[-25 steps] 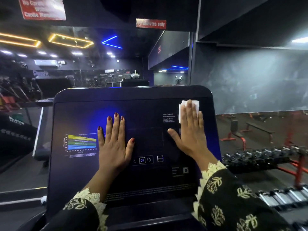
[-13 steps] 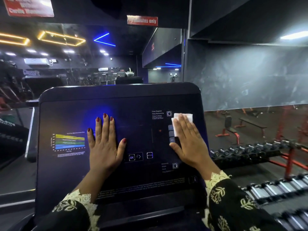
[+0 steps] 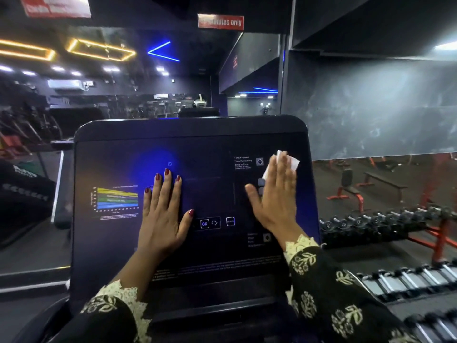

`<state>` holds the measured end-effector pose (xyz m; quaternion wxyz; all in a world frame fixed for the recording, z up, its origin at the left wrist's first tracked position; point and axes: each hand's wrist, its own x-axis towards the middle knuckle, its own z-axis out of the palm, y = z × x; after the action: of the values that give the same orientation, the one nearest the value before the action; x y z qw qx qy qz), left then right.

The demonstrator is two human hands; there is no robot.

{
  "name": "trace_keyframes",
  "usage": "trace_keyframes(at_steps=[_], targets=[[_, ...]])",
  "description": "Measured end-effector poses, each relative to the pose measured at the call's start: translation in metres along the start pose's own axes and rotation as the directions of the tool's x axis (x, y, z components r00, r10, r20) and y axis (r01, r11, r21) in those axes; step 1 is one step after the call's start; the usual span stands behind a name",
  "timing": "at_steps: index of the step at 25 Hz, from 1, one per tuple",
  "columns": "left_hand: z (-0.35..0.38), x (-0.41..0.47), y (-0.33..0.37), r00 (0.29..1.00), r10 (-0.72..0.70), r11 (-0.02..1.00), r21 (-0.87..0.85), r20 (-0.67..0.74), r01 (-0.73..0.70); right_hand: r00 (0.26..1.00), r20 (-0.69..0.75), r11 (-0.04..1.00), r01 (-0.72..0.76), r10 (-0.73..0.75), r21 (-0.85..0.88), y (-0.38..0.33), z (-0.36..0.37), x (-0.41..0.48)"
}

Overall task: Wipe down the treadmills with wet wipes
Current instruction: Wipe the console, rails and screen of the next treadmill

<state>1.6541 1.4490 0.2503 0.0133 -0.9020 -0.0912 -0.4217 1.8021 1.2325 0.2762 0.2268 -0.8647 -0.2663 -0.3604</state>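
A dark treadmill console fills the middle of the head view, its screen lit with a coloured chart at the left and an OK button near the centre. My left hand lies flat on the screen's middle with straight, spread fingers. My right hand presses a white wet wipe flat against the screen's upper right, close to the console's right edge. Most of the wipe is hidden under my fingers; only its top and a corner show.
A dumbbell rack with several dumbbells stands just right of the console. Red-framed benches sit on the floor behind it. A mirrored wall lies ahead, and another treadmill is at the left.
My right hand slid the wipe down the right side of the screen and then back up toward the upper right edge. My left hand stayed flat in the same spot.
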Motion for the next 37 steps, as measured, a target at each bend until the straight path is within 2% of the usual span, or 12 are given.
trace_keyframes(at_steps=[5, 9, 11, 15, 18, 20, 25, 28, 30, 34, 35, 37], targets=[[-0.01, -0.007, -0.02, 0.994, 0.112, 0.993, -0.049, 0.004, -0.112, 0.794, 0.168, 0.784, 0.605, -0.584, -0.138, -0.03, 0.014, -0.01], [-0.016, -0.021, -0.034, 0.994, 0.107, 0.994, -0.018, -0.01, -0.107, 0.989, -0.003, 0.989, 0.144, -0.145, -0.022, -0.049, 0.012, 0.005], [-0.017, -0.03, -0.043, 0.998, 0.05, 0.999, -0.01, -0.029, -0.05, 0.968, 0.028, 0.968, 0.251, -0.25, -0.004, -0.076, 0.02, -0.004], [-0.024, -0.04, -0.066, 0.999, -0.013, 0.997, 0.069, -0.034, 0.015, 0.728, 0.106, 0.72, 0.685, -0.677, -0.11, -0.079, 0.026, 0.008], [-0.029, -0.044, -0.079, 0.998, -0.048, 0.994, 0.094, -0.049, 0.053, 0.954, -0.012, 0.953, 0.298, -0.3, -0.059, -0.09, 0.023, 0.025], [-0.031, -0.047, -0.086, 0.996, -0.067, 0.993, 0.089, -0.054, 0.071, 0.965, -0.02, 0.965, 0.262, -0.263, -0.018, -0.118, 0.03, 0.013], [-0.035, -0.054, -0.1, 0.995, -0.083, 0.986, 0.138, -0.062, 0.091, 0.615, 0.103, 0.607, 0.788, -0.782, -0.099, -0.133, 0.042, 0.017], [-0.036, -0.059, -0.111, 0.988, -0.131, 0.978, 0.153, -0.081, 0.142, 0.873, -0.002, 0.872, 0.488, -0.488, -0.032, -0.144, 0.037, 0.034], [-0.035, -0.062, -0.118, 0.982, -0.171, 0.978, 0.103, -0.082, 0.179, 0.912, -0.008, 0.912, 0.41, -0.41, 0.012, -0.168, 0.043, 0.022], [-0.033, -0.063, -0.127, 0.987, -0.136, 0.989, 0.046, -0.083, 0.14, 0.479, 0.141, 0.472, 0.878, -0.867, -0.078, -0.186, 0.058, 0.013], [-0.034, -0.064, -0.128, 0.988, -0.128, 0.991, 0.033, -0.088, 0.131, 0.485, 0.125, 0.475, 0.874, -0.866, -0.103, -0.187, 0.058, 0.023], [-0.035, -0.065, -0.131, 0.989, -0.107, 0.994, 0.002, -0.099, 0.108, 0.724, 0.025, 0.722, 0.689, -0.689, -0.068, -0.196, 0.054, 0.036]])
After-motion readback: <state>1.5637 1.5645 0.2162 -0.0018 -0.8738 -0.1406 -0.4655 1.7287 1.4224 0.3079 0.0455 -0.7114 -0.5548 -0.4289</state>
